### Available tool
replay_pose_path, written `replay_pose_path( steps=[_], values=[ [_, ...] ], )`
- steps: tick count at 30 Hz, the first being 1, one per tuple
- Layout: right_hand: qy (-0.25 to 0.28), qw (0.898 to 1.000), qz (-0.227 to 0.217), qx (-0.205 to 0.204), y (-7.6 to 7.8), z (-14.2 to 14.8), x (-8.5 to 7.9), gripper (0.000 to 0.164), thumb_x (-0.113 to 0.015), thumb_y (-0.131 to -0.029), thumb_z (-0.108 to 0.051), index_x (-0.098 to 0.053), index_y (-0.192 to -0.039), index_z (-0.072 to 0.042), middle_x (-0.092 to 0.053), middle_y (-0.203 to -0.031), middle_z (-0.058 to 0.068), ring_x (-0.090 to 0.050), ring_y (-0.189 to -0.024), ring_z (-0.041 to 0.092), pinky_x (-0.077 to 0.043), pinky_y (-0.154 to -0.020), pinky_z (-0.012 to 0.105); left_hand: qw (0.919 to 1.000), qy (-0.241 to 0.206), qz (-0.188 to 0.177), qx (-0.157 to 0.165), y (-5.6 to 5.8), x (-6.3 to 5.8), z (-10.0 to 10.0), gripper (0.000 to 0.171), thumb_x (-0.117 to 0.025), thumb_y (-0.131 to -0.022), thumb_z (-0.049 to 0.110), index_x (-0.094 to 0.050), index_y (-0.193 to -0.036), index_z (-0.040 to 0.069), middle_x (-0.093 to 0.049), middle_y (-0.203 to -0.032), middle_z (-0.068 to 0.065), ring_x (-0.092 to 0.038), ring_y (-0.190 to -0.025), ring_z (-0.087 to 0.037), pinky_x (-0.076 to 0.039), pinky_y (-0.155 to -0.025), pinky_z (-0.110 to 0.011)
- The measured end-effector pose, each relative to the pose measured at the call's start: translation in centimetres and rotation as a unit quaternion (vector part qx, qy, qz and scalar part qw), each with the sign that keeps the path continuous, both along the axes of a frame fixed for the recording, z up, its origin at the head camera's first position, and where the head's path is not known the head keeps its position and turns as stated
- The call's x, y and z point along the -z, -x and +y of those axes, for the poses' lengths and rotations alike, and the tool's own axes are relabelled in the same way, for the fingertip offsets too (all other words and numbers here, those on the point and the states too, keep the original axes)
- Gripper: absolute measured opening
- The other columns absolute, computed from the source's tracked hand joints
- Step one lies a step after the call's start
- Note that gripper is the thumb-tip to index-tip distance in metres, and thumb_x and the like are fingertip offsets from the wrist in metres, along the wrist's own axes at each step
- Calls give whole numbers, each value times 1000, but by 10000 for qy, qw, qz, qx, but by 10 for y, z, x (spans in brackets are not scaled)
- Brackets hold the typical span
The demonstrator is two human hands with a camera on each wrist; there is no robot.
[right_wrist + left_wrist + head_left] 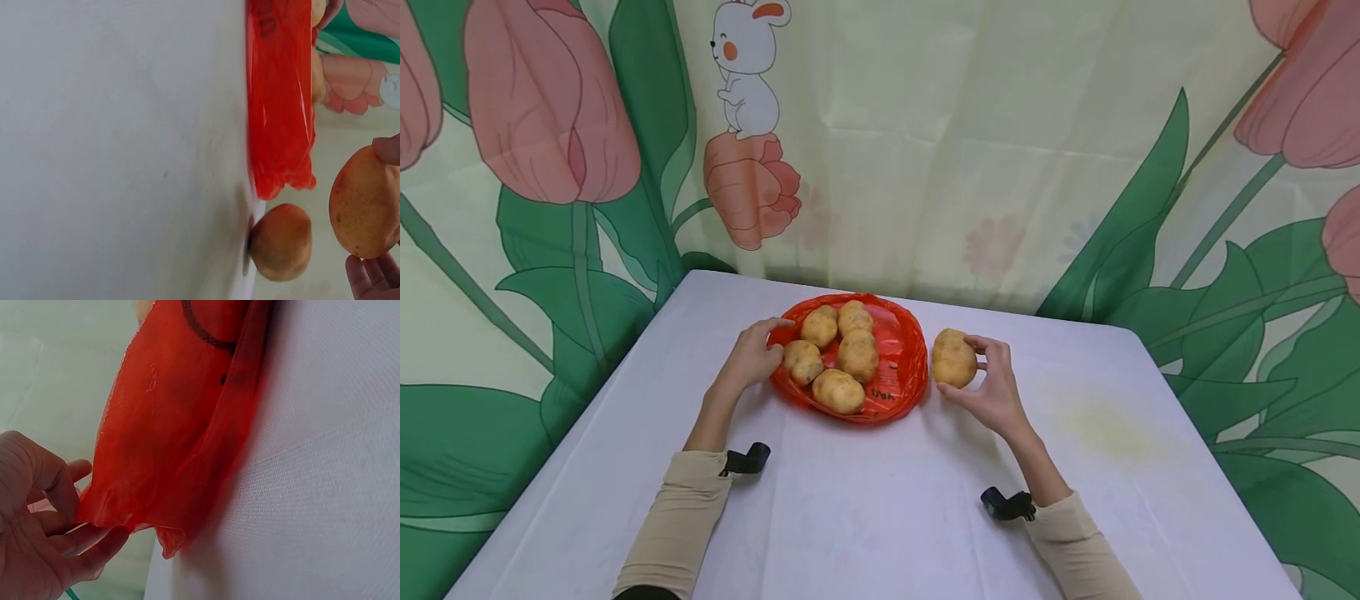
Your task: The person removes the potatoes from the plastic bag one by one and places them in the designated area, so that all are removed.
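Observation:
My right hand grips a potato between thumb and fingers, just off the right side of a red plastic bag. In the right wrist view the held potato is up above the table, and another potato sits on the cloth near the bag's end. The bag lies spread wide with its rim rolled down, and several potatoes rest in it. At the bag's left edge is my left hand, pinching the red plastic with its fingertips, as the left wrist view shows.
A white cloth covers the table. Behind it hangs a curtain printed with tulips and a rabbit. Black wrist cameras stick out from the left cuff and right cuff.

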State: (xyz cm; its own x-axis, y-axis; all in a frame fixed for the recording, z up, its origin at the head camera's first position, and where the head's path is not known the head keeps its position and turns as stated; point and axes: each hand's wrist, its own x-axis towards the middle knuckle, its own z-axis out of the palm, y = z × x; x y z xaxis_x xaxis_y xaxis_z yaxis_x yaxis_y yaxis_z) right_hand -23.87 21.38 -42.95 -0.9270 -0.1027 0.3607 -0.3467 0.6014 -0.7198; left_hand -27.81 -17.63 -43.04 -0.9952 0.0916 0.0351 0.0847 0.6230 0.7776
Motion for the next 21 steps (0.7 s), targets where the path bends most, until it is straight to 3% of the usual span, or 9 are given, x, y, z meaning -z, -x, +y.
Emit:
replay_pose_path(
  steps=[7,14,21],
  values=[
    [-63,9998,-52,168,-1,16,3,85,-91,-73,-13,-43,-142,-3,-39,-140,19,-44,-126,34,-46,-103,59,10000,-27,-62,-23,-1,0,1,50,-46,-96,1,-52,-146,5,-41,-157,-23,-43,-123,-36,-46,-110,-55],
    [-140,9995,-31,281,3,32,6,84,-91,-73,-13,-43,-142,-1,-39,-138,21,-43,-125,35,-46,-103,58,9999,-57,-99,-28,-1,0,1,50,-46,-97,1,-52,-147,5,-40,-157,-23,-42,-128,-37,-45,-111,-56],
    [-246,9989,-43,402,10,46,13,85,-91,-74,-13,-42,-143,-1,-38,-138,22,-43,-125,36,-46,-103,59,10000,-59,-72,-13,-1,0,1,50,-46,-96,2,-52,-146,5,-40,-157,-23,-43,-123,-36,-50,-106,-54]
  ],
)
